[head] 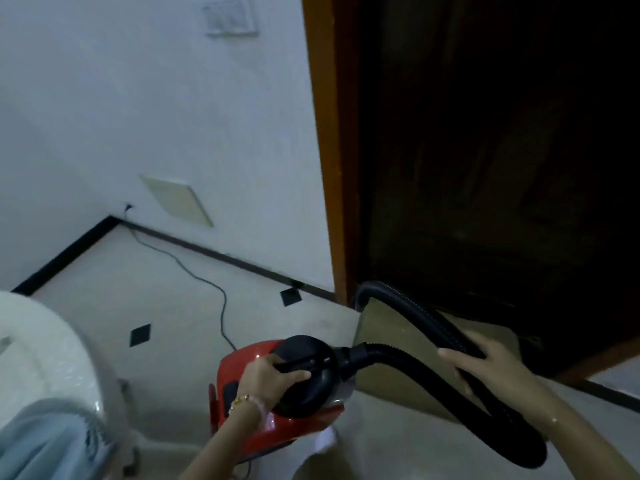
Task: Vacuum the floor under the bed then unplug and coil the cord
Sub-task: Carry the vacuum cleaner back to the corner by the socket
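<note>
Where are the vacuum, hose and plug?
vacuum (pixel 284 429), head view, lower red shell.
hose (pixel 412 306), head view, ribbed upper bend.
plug (pixel 128 206), head view, its dark body.

You're facing a white wall (pixel 138 98), with a switch plate (pixel 230 17) high up and a beige panel (pixel 176 200) lower down. Black skirting (pixel 214 252) runs along its foot and turns the corner. Below you is a pale floor (pixel 104 289) dotted with black diamond insets (pixel 140 335). On your right stands an orange-brown wooden door frame (pixel 329 150), then a very dark door (pixel 485 133). A tan mat (pixel 391 334) lies at its foot. The light is dim.
</note>
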### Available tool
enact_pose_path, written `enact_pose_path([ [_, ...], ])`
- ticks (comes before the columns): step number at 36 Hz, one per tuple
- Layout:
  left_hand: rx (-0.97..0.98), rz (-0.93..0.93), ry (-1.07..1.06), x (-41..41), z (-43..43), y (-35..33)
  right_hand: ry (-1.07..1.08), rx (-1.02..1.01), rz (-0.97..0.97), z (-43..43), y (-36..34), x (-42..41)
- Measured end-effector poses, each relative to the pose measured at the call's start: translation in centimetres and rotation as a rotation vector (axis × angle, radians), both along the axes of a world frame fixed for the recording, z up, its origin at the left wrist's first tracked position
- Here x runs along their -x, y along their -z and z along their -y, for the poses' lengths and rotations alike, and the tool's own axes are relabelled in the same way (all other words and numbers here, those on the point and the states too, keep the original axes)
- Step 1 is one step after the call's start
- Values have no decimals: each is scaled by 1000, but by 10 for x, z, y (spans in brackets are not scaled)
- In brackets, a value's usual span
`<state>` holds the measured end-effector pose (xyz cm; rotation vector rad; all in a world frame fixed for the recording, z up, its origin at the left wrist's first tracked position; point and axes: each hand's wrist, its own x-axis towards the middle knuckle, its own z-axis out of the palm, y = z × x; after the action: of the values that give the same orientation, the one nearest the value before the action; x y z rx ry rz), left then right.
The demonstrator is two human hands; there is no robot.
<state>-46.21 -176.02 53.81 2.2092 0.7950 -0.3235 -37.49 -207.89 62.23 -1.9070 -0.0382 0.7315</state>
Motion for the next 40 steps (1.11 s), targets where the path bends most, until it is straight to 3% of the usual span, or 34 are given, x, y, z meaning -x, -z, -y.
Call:
enact_pose_path([
  [28, -84, 53, -648, -125, -295, 6, -682, -105, 113, -397, -12, -312],
  [40, -236, 101, -891, -191, -434, -23, -886, -196, 116, -593, -16, -422],
])
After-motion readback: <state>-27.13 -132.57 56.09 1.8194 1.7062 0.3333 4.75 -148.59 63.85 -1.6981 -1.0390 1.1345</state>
